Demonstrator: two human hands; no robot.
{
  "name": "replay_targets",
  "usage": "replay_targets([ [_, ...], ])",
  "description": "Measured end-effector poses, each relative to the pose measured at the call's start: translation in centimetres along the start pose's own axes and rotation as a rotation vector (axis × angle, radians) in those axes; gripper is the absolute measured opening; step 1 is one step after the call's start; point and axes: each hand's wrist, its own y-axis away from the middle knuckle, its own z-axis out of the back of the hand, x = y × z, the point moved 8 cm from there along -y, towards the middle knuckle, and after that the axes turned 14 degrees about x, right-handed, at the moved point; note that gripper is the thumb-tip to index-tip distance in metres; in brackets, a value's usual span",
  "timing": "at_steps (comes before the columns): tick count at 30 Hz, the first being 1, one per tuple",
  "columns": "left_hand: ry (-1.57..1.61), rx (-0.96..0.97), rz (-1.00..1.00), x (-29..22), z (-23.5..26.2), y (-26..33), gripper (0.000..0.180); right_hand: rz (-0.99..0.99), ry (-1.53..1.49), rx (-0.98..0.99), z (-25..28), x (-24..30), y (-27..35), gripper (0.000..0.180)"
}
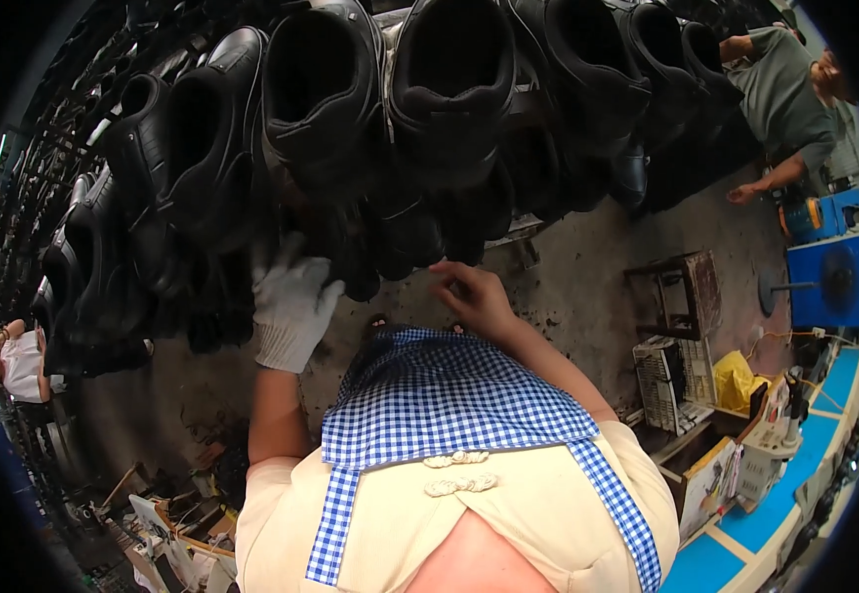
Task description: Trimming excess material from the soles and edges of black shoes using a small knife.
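Two hands were raised toward rows of black shoes (321, 99) that hung on a rack across the top of the head view, openings facing the camera. The left hand (291, 301) wore a white knitted glove (286, 336) and pressed against the underside of a lower shoe (355, 247) in the row; its fingers were bent upward and partly lost in the dark of the shoes, so I cannot tell whether they gripped anything. The right hand (474, 296) was bare, fingers curled loosely with the tips drawn together just beneath another dark shoe (459, 212); whether it pinched something small cannot be made out.

Below the hands, the person's blue-and-white checked apron (449, 395) covered a cream top (508, 514), and a grey concrete floor (587, 287) showed beyond it. Near the right edge stood a small wooden stool (681, 292), a white plastic crate (668, 381) and a yellow bag (736, 381) close together, with a blue workbench (805, 445) beside them and a blue machine (829, 262) farther up. Another person in a grey shirt (780, 94) stood at the upper right, and a person in a white top (19, 361) sat at the far left.
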Motion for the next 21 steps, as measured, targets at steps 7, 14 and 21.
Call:
replay_targets([
  [7,1.732,0.032,0.235,-1.3,4.0,1.6,0.034,0.340,-0.108,0.083,3.3,9.5,0.1,0.069],
  [14,2.148,0.165,0.260,-6.6,2.1,-1.6,0.044,0.274,-0.407,-0.197,7.2,10.7,3.3,0.109],
  [21,2.248,0.652,-0.023,-14.6,0.2,-5.2,0.040,0.081,-0.338,-0.243,11.4,9.8,6.6,0.077],
])
